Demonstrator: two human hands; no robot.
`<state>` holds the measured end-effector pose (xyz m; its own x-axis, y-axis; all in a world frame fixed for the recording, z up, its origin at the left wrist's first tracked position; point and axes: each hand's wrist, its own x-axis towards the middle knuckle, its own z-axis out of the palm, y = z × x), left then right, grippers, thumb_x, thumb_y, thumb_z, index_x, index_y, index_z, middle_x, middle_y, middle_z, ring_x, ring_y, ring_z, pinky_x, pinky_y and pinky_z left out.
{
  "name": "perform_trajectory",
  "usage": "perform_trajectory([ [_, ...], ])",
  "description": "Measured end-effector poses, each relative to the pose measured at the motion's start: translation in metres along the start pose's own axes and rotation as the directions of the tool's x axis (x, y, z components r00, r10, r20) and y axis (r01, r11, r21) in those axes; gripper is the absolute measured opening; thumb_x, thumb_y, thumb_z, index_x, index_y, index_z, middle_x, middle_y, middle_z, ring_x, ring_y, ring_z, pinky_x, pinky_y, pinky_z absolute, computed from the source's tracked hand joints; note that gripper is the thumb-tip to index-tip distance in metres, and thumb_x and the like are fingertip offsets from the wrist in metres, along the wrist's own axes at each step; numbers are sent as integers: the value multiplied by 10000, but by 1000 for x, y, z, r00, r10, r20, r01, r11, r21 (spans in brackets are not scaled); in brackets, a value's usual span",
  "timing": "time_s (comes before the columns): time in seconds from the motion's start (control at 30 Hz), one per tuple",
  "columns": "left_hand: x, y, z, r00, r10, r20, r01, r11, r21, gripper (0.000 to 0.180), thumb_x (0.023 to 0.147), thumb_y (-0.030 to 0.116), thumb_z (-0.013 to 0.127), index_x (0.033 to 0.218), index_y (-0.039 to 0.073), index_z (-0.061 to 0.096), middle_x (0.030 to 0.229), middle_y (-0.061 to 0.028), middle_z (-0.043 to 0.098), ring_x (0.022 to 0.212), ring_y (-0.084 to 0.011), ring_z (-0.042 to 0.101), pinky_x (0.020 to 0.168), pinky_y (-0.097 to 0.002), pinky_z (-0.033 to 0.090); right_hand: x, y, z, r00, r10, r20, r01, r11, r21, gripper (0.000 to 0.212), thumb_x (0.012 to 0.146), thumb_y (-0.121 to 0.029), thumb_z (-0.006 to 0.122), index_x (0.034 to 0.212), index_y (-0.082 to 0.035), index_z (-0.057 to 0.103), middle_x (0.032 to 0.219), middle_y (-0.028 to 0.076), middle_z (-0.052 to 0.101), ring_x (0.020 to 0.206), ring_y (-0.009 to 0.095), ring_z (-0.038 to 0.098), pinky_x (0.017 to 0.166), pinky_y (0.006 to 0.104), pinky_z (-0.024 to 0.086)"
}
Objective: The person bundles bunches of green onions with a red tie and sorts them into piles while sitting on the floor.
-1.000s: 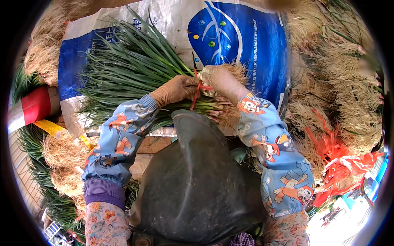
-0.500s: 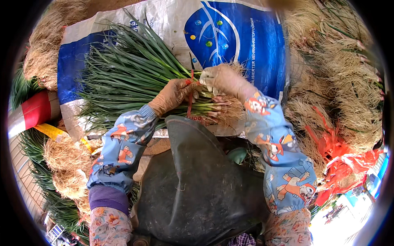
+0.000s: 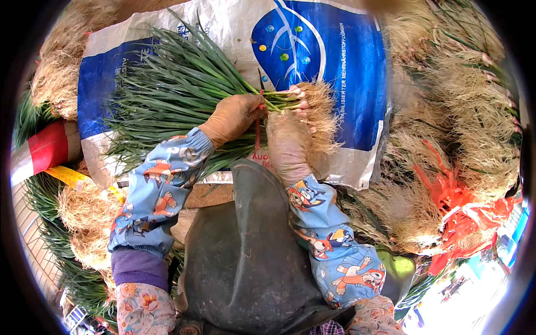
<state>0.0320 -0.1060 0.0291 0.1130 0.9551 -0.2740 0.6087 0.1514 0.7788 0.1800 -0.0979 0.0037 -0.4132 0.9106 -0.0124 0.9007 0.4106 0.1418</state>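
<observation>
A bunch of green onions [image 3: 173,92] lies across a blue and white sack, its leaves to the left and its pale bulbs and roots [image 3: 319,111] to the right. A red tie [image 3: 258,134] goes around the stems, with one end hanging. My left hand [image 3: 237,116], in a tan glove, is closed on the stems at the tie; its fingertips are partly hidden. My right hand [image 3: 288,134], in a pale soiled glove, is closed over the near side of the stems, close to the bulbs. Its fingers are mostly out of sight.
The sack [image 3: 357,84] spreads in front of my dark apron [image 3: 251,262]. Rooted onion bunches [image 3: 458,111] are piled on the right, beside a tangle of red plastic ties [image 3: 463,209]. More bunches [image 3: 86,209] line the left, near a red and white roll [image 3: 47,148].
My right hand has moved from the far side of the stems to their near side, drawing its forearm inward. The bulbs and roots are now more exposed. My left hand stays at the tie.
</observation>
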Motion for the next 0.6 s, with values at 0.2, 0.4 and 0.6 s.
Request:
perform_trajectory([
  [0.2,-4,-12,0,1000,23,17,-21,993,-120,161,832,162,554,904,23,590,811,-159,588,727,-289,567,643,-332,457,0,10,-28,948,-157,277,-13,851,525,204,815,-228,484,821,-72,615,745,142,583,665,322,568,605,404,451],
  [0.4,6,-5,-8,999,4,51,-8,997,75,175,796,216,573,840,47,587,784,-163,592,753,-343,562,645,-387,445,1,-6,-16,981,-71,183,-66,761,645,192,813,-216,490,811,-70,615,719,143,586,708,324,579,620,403,452],
  [0.6,10,-2,-7,998,-5,55,0,997,82,155,776,189,587,840,49,589,780,-156,593,744,-334,567,639,-378,445,0,0,-17,947,-160,277,-158,518,840,167,808,-167,519,850,-28,600,708,122,597,625,226,583,536,331,446],
])
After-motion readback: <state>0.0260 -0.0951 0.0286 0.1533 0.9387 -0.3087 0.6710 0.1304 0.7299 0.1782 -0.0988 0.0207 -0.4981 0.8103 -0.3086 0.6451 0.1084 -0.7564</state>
